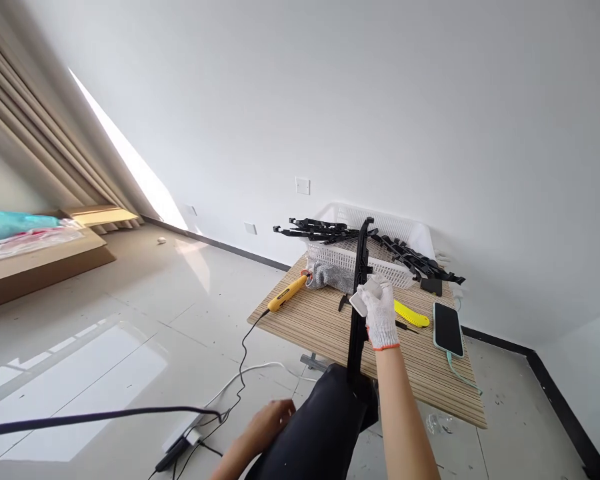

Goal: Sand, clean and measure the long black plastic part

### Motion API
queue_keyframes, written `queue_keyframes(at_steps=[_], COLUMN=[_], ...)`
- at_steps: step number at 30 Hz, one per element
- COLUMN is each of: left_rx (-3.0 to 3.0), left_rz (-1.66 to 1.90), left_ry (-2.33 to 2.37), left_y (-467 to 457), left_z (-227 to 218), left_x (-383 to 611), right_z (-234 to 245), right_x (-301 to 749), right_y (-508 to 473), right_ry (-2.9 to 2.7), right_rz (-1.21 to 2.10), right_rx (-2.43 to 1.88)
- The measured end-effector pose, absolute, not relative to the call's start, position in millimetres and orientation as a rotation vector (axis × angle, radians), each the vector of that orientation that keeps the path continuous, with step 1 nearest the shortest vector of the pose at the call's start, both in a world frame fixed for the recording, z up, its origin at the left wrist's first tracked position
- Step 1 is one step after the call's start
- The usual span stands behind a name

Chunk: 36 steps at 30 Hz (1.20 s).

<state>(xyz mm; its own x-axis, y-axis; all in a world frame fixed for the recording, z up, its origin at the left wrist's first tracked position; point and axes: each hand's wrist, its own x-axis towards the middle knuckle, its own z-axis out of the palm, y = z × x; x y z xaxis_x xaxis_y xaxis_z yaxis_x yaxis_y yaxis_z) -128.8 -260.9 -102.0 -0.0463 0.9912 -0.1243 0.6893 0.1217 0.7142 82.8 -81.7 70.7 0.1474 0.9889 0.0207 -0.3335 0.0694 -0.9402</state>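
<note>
My right hand (380, 308), in a white knit glove with an orange cuff, is closed around a small white flat block (359, 305). The block is up against a long black plastic strip (359, 333), which stands nearly upright with its lower end at my dark-clothed leg (315, 427). My bare left hand (274, 420) is low, beside that leg, its fingertips partly hidden. A yellow corded tool (287, 293) lies on the table's left side. Right of the glove are a bright yellow curved piece (411, 314) and a thin dark tool (405, 327).
On the wood-striped table (325, 333), a white basket (330, 253) carries several black strips (320, 230). A grey cloth (333, 275) lies before it; a charging phone (449, 330) is at right. Cords run over the floor to a power strip (183, 433). A cardboard box (45, 267) stands far left.
</note>
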Motion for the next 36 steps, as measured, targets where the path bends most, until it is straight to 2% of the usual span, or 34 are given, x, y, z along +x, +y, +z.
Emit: queue_keyframes(at_steps=[4, 7, 11, 15, 20, 26, 36], left_rx=[1.607, 1.732, 1.861, 1.865, 1.498, 1.144, 1.315], left_rz=[0.873, 1.066, 0.96, 1.095, 1.196, 1.263, 1.103], left_ry=[1.623, 1.62, 1.725, 1.667, 1.534, 1.281, 1.422], left_y=[-246, -231, -214, -212, -223, -229, -239], left_z=[-32, -2, -11, -26, -21, -18, -17], left_x=[-105, -70, -35, -46, -74, -59, -55], right_z=[52, 36, 19, 8, -2, -5, -9], right_x=[72, 63, 55, 49, 38, 39, 53], right_y=[-80, -77, -78, -83, -91, -111, -126], right_ry=[-0.713, -0.565, -0.531, -0.553, -0.583, -0.691, -0.792], right_rz=[1.223, 1.228, 1.209, 1.187, 1.222, 1.277, 1.172], right_rx=[-0.912, -0.853, -0.864, -0.873, -0.887, -0.941, -0.959])
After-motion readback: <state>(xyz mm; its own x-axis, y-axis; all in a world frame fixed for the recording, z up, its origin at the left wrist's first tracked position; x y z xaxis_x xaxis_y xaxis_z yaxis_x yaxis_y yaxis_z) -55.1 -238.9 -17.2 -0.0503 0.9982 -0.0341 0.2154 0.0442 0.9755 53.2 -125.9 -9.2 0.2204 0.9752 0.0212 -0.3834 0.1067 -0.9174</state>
